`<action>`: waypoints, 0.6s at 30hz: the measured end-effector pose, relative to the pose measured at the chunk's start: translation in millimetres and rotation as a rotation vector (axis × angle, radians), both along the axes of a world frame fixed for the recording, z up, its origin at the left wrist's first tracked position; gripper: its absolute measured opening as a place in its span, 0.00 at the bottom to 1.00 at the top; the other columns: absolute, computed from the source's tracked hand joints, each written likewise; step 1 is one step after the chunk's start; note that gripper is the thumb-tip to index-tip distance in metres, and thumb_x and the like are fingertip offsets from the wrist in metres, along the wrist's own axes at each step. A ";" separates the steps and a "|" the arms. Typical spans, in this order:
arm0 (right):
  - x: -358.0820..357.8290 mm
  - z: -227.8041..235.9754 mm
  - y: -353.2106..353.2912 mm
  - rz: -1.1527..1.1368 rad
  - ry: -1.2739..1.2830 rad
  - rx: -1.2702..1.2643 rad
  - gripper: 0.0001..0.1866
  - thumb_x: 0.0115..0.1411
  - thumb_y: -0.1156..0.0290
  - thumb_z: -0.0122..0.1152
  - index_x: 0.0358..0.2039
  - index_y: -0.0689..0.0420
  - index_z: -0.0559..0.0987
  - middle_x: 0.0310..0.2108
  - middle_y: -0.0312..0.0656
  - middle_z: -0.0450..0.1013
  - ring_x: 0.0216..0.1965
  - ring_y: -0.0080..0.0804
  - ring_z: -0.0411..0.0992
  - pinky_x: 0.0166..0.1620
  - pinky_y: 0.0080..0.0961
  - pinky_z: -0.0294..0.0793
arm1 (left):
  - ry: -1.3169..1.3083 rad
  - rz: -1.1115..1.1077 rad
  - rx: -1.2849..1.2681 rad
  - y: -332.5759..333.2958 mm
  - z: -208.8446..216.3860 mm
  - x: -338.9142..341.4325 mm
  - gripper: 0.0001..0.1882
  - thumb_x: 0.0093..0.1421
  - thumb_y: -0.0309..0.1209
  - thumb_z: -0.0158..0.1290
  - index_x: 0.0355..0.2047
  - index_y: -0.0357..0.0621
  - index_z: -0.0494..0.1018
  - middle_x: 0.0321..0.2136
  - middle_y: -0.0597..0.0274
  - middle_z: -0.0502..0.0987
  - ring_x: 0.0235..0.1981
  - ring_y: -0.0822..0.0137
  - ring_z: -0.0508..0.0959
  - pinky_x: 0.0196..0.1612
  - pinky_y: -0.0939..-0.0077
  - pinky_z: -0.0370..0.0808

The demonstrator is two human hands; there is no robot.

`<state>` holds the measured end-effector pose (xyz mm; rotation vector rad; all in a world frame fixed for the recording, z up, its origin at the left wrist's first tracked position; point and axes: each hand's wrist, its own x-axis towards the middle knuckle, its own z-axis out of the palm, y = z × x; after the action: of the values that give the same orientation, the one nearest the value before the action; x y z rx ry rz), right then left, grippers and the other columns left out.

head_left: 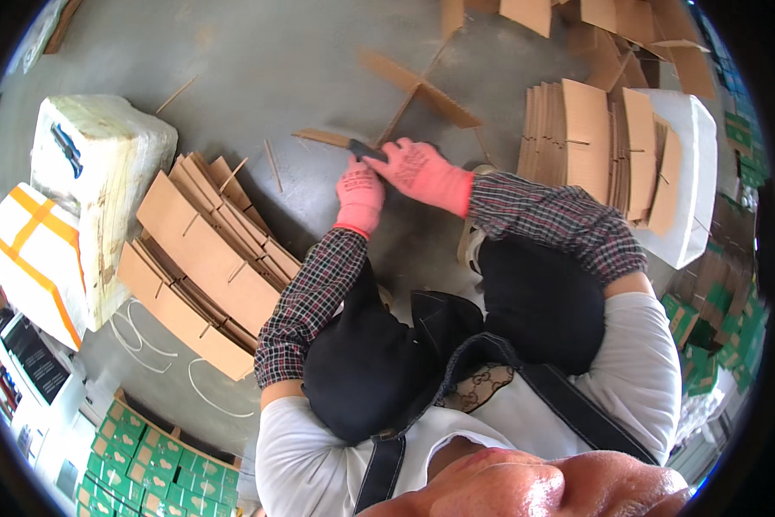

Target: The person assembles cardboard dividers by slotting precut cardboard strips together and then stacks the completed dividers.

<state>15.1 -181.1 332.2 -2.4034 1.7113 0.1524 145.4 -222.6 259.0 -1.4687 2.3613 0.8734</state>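
Observation:
My left hand [359,196] and my right hand [424,176], both in pink knitted gloves, meet in front of my knees. Their fingers close around the end of a cardboard strip [320,136]. Between the hands a short dark grey part [366,152] shows; I cannot tell whether it is shaded cardboard or a separate object. Beyond my right hand, slotted cardboard pieces [443,105] stand on edge, crossing one another like a box divider. My fingertips are partly hidden.
Slotted cardboard sheets [206,258] lie stacked at left, with another cardboard stack [587,142] at right beside a white foam box [693,172]. A wrapped block [116,146] and an orange-taped white box [38,246] stand far left. Loose white straps [142,340] lie on the floor; green cartons [150,465] sit lower left.

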 end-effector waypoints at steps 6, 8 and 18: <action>-22.4 8.8 18.6 -0.067 -0.009 0.017 0.27 0.53 0.71 0.43 0.56 0.54 0.62 0.31 0.39 0.67 0.33 0.31 0.67 0.32 0.27 0.69 | 0.058 -0.187 -0.273 28.3 -4.6 6.7 0.14 0.53 0.25 0.44 0.42 0.45 0.64 0.36 0.56 0.70 0.33 0.57 0.76 0.34 0.65 0.74; -19.5 -4.5 25.3 -0.072 -0.045 -0.038 0.25 0.52 0.71 0.42 0.54 0.54 0.65 0.29 0.39 0.67 0.28 0.31 0.65 0.29 0.27 0.68 | 0.042 -0.149 -0.190 20.6 -2.6 6.2 0.16 0.52 0.25 0.45 0.43 0.44 0.64 0.36 0.55 0.70 0.33 0.56 0.76 0.34 0.64 0.74; -76.0 15.0 39.5 -0.175 -0.148 -0.145 0.28 0.50 0.69 0.50 0.54 0.52 0.65 0.34 0.39 0.68 0.33 0.35 0.69 0.35 0.30 0.68 | 0.841 0.169 0.262 5.9 38.7 38.4 0.29 0.53 0.23 0.51 0.56 0.38 0.56 0.53 0.51 0.63 0.52 0.59 0.67 0.55 0.69 0.62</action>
<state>-60.9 -141.6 347.2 -2.2802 1.9093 -0.1753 183.8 -216.7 297.7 -1.3655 2.4790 2.0864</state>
